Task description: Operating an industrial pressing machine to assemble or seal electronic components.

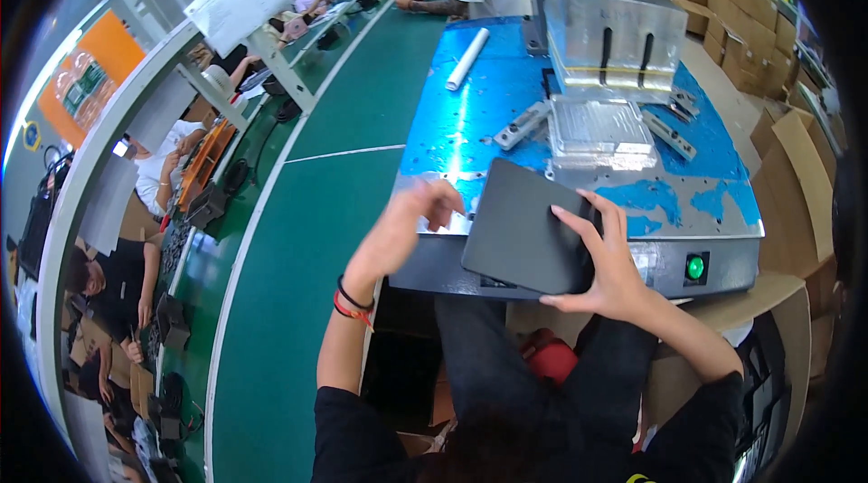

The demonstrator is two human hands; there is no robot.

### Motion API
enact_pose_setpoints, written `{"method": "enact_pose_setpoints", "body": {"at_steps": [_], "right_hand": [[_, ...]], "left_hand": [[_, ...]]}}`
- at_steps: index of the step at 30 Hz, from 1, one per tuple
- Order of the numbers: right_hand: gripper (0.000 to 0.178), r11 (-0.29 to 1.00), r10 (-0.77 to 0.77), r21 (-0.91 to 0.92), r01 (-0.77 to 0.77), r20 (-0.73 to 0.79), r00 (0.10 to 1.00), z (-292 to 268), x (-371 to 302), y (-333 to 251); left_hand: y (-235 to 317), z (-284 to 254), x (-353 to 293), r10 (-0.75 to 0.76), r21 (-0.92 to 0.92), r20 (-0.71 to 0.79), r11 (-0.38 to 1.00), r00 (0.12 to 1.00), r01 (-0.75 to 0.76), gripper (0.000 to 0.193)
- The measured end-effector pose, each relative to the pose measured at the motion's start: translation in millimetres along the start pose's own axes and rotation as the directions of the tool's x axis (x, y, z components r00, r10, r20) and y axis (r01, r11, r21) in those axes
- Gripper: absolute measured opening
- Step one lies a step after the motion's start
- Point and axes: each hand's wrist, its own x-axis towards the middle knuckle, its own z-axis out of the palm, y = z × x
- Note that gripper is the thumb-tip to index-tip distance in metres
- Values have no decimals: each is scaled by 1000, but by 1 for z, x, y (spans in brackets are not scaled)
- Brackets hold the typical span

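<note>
My right hand [606,261] grips a flat dark grey panel [524,230] with rounded corners by its right side, thumb at the lower edge and fingers over the top. The panel is tilted above the front edge of the machine table. Just left of it hangs my left hand [411,221], blurred, with its fingers bent toward the table and apart from the panel. Beyond the panel, a pale ribbed fixture block [601,128] sits under the machine's metal press head [615,44].
Metal clamp bars [523,126] flank the fixture on the blue-covered table [434,135]. A white roll [467,59] lies farther back; a green button [694,267] is at the front right. Left runs a green belt [307,239] with people beyond. Cardboard boxes [787,184] stand right.
</note>
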Motion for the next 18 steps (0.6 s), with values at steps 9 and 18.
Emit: {"method": "enact_pose_setpoints", "body": {"at_steps": [9,18], "right_hand": [[90,997,-57,-46,58,23,998,11,-17,30],[55,976,23,-205,-73,-236,972,1,-14,79]], "left_hand": [[4,59,-2,-399,-298,10,874,917,384,36],[1,-92,-35,645,-743,140,570,752,-351,29]]}}
